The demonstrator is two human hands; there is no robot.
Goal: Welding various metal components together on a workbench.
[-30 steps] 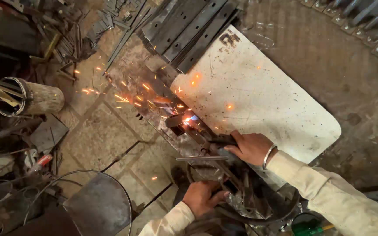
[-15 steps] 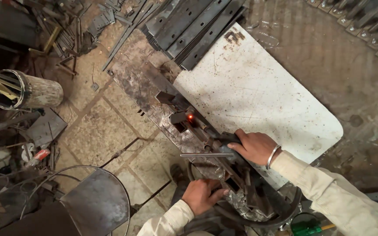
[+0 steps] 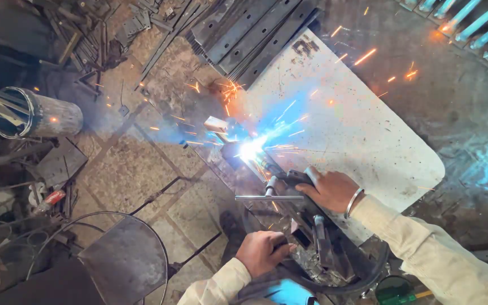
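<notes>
Right hand (image 3: 332, 190), bangle on the wrist, is wrapped tight around the dark handle of the welding torch (image 3: 289, 179), fingers curled over it, nozzle pointing up and left into the arc (image 3: 251, 150). That blue-white flare sits at the left edge of the white metal sheet (image 3: 357, 130), right beside a small metal block (image 3: 216, 124), and orange sparks fly out across the floor and the sheet. Left hand (image 3: 262, 252) sits lower, closed around a dark part near the clamp frame (image 3: 317, 243); exactly what it grips, I cannot tell. A thin steel rod (image 3: 269, 197) lies crosswise between the two hands. Further out: dark steel bars (image 3: 249, 34) stacked beyond the sheet, a rusty cylinder (image 3: 40, 116) at far left, a wire ring (image 3: 108, 254) on the stone floor.
</notes>
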